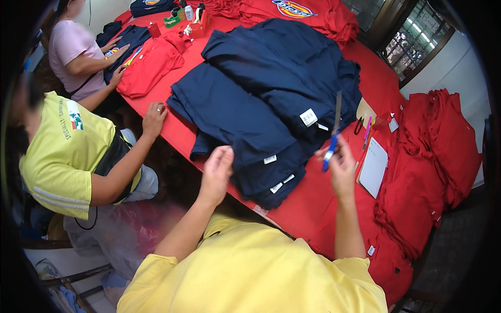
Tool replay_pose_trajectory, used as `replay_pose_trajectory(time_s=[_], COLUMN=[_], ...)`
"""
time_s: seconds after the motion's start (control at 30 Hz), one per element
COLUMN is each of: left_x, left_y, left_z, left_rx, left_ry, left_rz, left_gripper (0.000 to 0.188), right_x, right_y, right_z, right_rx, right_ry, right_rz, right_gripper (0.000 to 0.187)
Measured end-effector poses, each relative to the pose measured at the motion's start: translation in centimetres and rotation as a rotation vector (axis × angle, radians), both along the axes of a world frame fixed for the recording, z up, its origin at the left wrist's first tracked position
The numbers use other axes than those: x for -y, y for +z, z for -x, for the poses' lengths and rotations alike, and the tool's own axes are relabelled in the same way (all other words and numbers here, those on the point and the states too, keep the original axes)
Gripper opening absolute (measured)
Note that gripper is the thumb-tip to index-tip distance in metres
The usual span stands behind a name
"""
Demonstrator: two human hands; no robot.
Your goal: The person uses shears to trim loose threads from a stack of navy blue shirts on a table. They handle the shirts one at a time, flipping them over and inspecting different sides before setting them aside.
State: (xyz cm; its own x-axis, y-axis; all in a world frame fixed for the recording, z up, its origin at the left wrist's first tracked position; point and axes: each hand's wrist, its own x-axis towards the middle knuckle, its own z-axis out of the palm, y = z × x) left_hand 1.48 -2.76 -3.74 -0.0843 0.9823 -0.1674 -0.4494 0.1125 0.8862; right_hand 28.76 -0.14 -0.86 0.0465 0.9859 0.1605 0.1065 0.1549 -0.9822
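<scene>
Blue-handled cutter [333, 141] in right hand [342, 163], lengthwise forward, blade [338, 110] foremost

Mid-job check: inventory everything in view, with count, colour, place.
Table: one, red, centre.
Navy garments: several, dark blue, mid-table and far left.
Red garments: several, red, right, far and left sides.
Labels: several, white, on garments.
Notepad: one, white, right of centre.
Scissors: one pair, black, beyond notepad.
Pen: at least one, pink, beside scissors.
Bottle: one, white, table's far end.
Window: one, dark-framed, top right.
Co-workers: two, pink and yellow tops, left.
Cutter: one, blue-handled, above navy garments.
Own shirt: one, yellow, bottom.
Left hand: one, bare, near navy garments.
Right hand: one, bare, gripping cutter.
</scene>
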Motion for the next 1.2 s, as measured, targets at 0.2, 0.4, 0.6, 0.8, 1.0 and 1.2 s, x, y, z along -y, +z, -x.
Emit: replay_pose_trajectory(time_s=[0.2,0.4,0.6,0.8,1.0,1.2], left_x=[1.5,-0.8,-0.7,-0.5,-0.1,0.0], left_y=[-2.9,0.9,2.0,2.2,2.3,2.6], left_z=[-0.5,2.1,1.8,1.5,1.2,1.0], left_rx=[0.004,0.303,0.256,0.163,0.140,0.128], left_ry=[-0.360,-0.218,-0.241,-0.213,-0.213,-0.204], left_rz=[-0.031,0.058,-0.015,-0.064,-0.085,-0.078], left_gripper=[0.028,0.021,0.028,0.033,0.032,0.028], right_x=[6.7,9.1,9.4,9.0,8.7,9.3], right_y=[-3.3,-4.1,-3.5,-3.1,-1.9,-2.5], right_z=[5.5,6.2,6.7,6.8,7.7,7.4], right_rx=[-0.190,0.009,0.431,0.536,0.488,0.381], right_ry=[0.277,0.310,0.309,0.276,0.276,0.316], right_rz=[0.263,0.123,-0.102,-0.240,-0.167,-0.049], right_gripper=[0.058,0.061,0.062,0.060,0.059,0.055])
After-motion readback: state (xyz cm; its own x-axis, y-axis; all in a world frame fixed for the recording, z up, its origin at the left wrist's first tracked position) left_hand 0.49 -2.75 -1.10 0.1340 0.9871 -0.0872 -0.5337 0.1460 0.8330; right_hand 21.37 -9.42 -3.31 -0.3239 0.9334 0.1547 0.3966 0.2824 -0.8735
